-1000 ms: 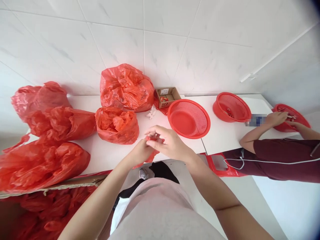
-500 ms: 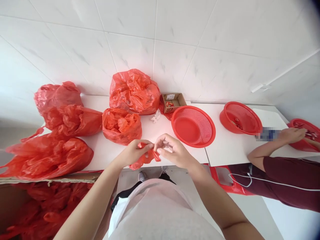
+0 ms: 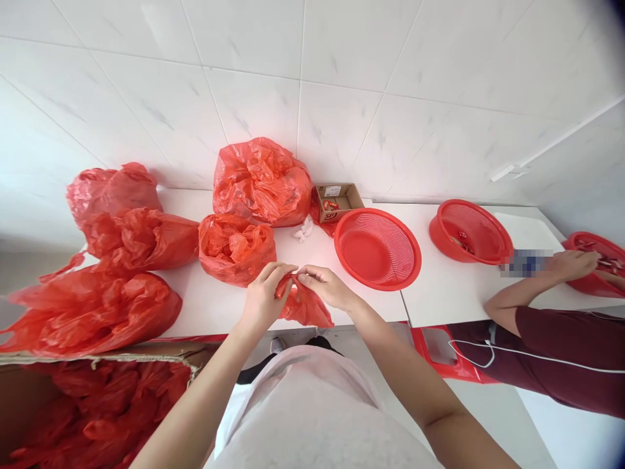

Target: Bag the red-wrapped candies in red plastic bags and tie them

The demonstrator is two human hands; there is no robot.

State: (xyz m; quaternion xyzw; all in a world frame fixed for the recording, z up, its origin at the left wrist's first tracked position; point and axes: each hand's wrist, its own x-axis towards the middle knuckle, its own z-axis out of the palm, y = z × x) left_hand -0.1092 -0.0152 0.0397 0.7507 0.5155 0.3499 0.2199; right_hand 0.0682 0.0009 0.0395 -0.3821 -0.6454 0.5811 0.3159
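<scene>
A thin red plastic bag (image 3: 306,306) hangs from between my hands, over the front edge of the white table (image 3: 361,306). My left hand (image 3: 266,296) is closed, its fingers wrapped round a bunched part of the bag. With thumb and forefinger, my right hand (image 3: 325,284) pinches the bag's top close to the left fingertips. Just beyond my left hand sits a small full red bag (image 3: 237,251). To the right of my right hand stands a red mesh basket (image 3: 378,251) with nothing visible in it.
Large stuffed red bags (image 3: 261,182) line the table's back and left. A small cardboard box (image 3: 339,198) stands by the wall. At lower left, an open carton (image 3: 29,397) holds red bags. On the right, a co-worker's hand (image 3: 576,264) reaches toward a red basket.
The red bag in my hands has swung from below my left hand to the right and now hangs spread out. My left wrist has turned, and my right fingers have closed on the bag.
</scene>
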